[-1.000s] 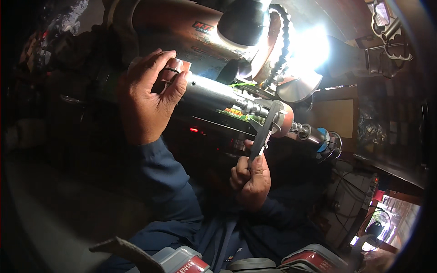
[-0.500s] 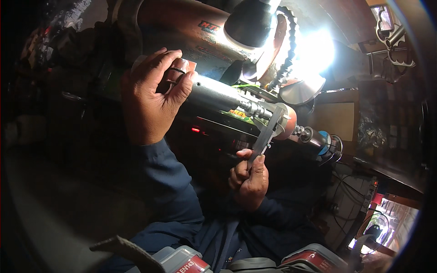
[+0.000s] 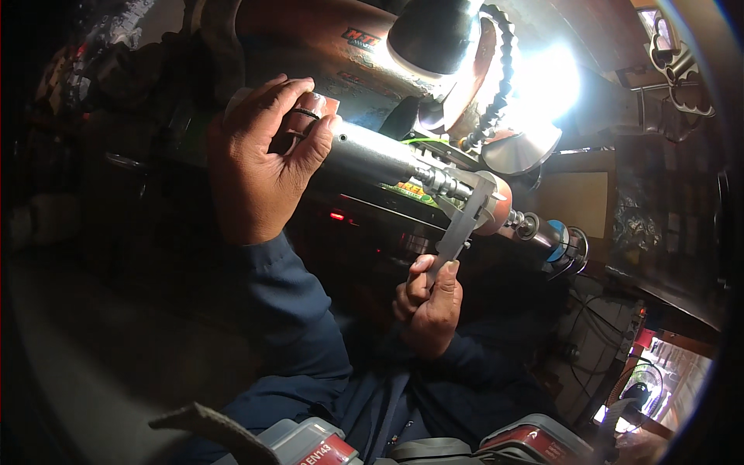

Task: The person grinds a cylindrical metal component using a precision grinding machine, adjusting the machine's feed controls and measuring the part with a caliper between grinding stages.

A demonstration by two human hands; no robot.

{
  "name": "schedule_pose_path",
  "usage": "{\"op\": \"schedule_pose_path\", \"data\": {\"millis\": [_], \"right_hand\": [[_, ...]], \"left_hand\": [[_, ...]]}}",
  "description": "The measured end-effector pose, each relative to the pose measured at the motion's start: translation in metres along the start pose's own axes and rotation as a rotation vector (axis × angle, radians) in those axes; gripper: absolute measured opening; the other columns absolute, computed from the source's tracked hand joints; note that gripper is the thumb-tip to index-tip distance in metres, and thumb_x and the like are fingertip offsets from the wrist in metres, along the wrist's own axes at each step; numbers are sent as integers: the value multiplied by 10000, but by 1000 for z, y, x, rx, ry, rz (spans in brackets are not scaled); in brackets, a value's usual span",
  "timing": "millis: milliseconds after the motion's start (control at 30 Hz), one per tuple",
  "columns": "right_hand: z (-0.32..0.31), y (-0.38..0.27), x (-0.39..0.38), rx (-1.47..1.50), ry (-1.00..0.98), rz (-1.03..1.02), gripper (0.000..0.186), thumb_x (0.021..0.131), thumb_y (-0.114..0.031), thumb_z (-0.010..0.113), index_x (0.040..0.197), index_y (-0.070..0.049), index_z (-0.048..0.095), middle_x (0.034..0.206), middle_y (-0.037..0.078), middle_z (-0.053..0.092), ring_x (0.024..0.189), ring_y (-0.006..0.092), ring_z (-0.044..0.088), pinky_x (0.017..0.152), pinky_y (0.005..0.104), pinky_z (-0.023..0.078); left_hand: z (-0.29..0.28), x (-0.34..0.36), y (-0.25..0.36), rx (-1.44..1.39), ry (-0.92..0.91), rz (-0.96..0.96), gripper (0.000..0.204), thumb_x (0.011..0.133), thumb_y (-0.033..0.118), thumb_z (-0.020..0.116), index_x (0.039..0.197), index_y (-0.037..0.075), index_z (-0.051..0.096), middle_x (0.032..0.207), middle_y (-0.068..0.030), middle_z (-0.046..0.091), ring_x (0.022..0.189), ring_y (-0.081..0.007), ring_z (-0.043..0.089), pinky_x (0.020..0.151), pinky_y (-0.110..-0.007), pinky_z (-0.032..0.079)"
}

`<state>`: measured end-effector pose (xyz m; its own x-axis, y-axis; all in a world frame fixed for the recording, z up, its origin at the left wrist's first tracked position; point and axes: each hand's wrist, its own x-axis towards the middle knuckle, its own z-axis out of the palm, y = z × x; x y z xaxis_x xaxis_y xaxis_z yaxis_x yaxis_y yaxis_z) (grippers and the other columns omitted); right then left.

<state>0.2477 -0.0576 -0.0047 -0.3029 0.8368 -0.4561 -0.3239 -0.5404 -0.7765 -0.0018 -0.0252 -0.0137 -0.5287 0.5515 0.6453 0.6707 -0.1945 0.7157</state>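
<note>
1. The caliper is held just beyond the fingertips of the right hand; its lower beam is clamped between thumb and fingers.
2. Over the last second its flat face has grown brighter, so it has probably been turned slightly toward the light. The whole view is also shifted a little rightward.
3. By this, the caliper seems to be fine-adjusted rather than carried elsewhere: its upper end is kept at the rounded reddish part beyond the right grip. Whether the part is touched by both jaws cannot be told.
4. By the left hand, the near end of the grey cylinder is met with the thumb; the fingers are curled around, and whether they are pressed tight cannot be told.
5. Between the two grips, the stepped shiny shaft is seen running from cylinder to rounded part.
6. Beyond the hands, a dark lamp head, a segmented hose and a shiny cone are crowded close; access from the far side is likely hindered by them.
</note>
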Motion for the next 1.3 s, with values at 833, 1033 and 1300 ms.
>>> {"op": "schedule_pose_path", "data": {"millis": [833, 1033, 1300], "right_hand": [[-3, -11, -1, -122, 33, 58, 511, 999, -507, 337, 893, -34, 498, 563, -47, 300, 417, 61, 265, 395, 236, 246], [-3, -10, -1, -129, 33, 47, 501, 1008, -500, 306, 890, -55, 503, 557, -56, 277, 414, 54, 234, 381, 230, 216], [-3, -13, -1, -137, 13, 58, 489, 1016, -496, 277, 888, -82, 504, 554, -62, 258, 412, 51, 202, 368, 225, 197]], "left_hand": [[-2, -1, 0, 16, -5, -39, 317, 730, 171, 781, 986, 16, 675, 917, -131, 677, 772, -249, 648, 687, -330, 521], [0, -1, -6, 50, 4, 28, 324, 732, 175, 782, 996, 22, 674, 918, -132, 675, 780, -252, 649, 696, -330, 521], [-1, -1, -1, 34, 0, 3, 315, 744, 168, 780, 1000, 19, 672, 917, -125, 668, 730, -208, 657, 690, -306, 520]]}}
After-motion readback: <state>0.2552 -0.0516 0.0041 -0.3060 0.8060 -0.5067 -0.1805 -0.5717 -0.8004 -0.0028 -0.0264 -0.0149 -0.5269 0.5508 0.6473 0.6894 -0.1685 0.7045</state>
